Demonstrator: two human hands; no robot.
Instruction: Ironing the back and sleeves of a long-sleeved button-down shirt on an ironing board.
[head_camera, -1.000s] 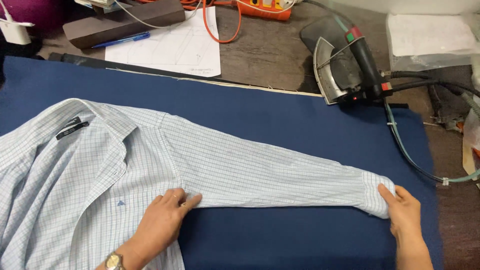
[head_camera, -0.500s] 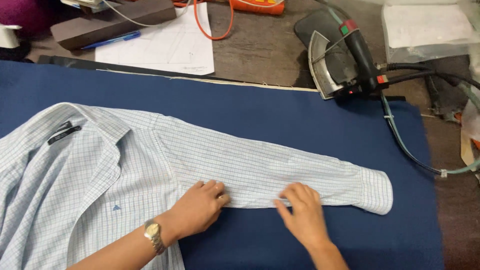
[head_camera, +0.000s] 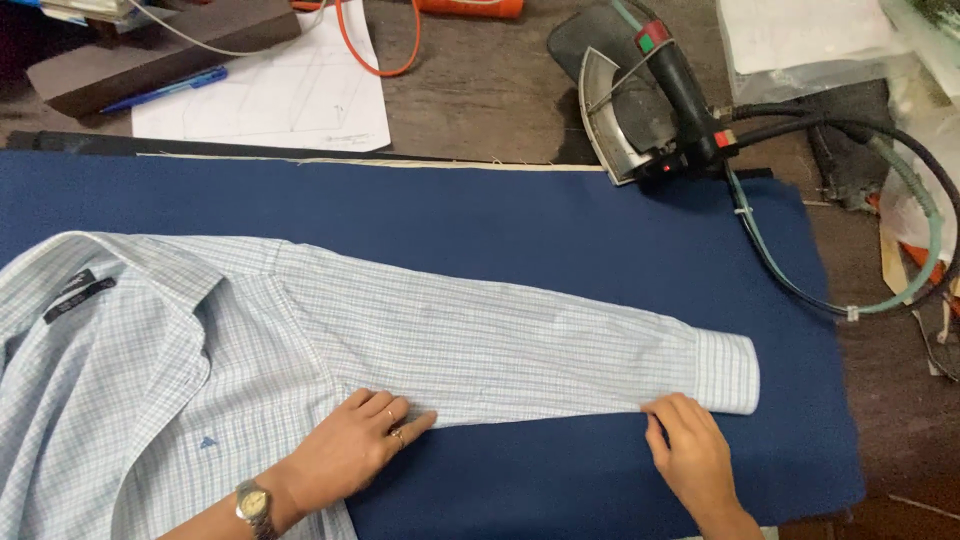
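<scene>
Two hands flat, gripping nothing: left hand (head_camera: 355, 448) presses the shirt (head_camera: 200, 370) near the underarm, right hand (head_camera: 690, 455) fingers the sleeve (head_camera: 520, 345) edge by the cuff (head_camera: 728, 372). Sleeve lies stretched across blue pad (head_camera: 500, 230). Cloth looks light, limp; best pinched at cuff or seam.

Iron (head_camera: 645, 110) and hose (head_camera: 800, 270) crowd right edge.

**Shirt on the pad, iron behind**

The shirt (head_camera: 250, 370) lies on the pad (head_camera: 560, 240) covering the desk (head_camera: 490, 95), its sleeve (head_camera: 520, 350) stretched rightward. Behind the pad's right end rests the iron (head_camera: 640, 110); behind its left, a paper sheet (head_camera: 280, 95) and pen (head_camera: 165, 90).
</scene>
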